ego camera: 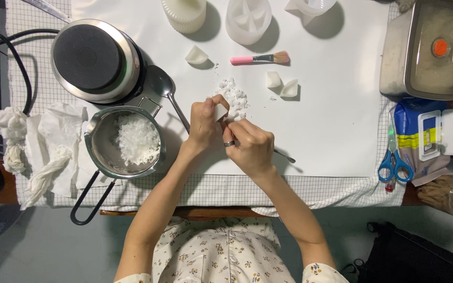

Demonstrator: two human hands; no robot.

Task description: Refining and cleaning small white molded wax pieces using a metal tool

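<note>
Head view, looking straight down on a white sheet (331, 131) laid over a checked cloth (342, 191). The two hands are drawn together near the middle of the sheet, knuckles almost touching. The left hand (204, 124) pinches a small white wax chunk (220, 111) between thumb and fingertips. The right hand (251, 147), a ring on one finger, is closed around a thin metal tool (285, 156) whose end sticks out to the right; its working end is hidden under the fingers, so whether it touches the chunk cannot be told. Just beyond the fingertips lies a pile of white wax shavings (234, 96), with loose crumbs scattered around it.

Left of the hands stands a steel pouring pot (103, 152) with a black loop handle, holding more white flakes. A metal spoon (164, 86) lies between the pot and the hands. Behind the pot sits a round electric hotplate (91, 58). Further wax pieces rest on the sheet: one (196, 55) near the hotplate and two (282, 84) to the right of the pile. A pink-handled brush (260, 58) lies beyond them. Blue-handled scissors (395, 162) lie at the right edge, well apart from the hands. Crumpled white tissue (53, 147) sits at far left.
</note>
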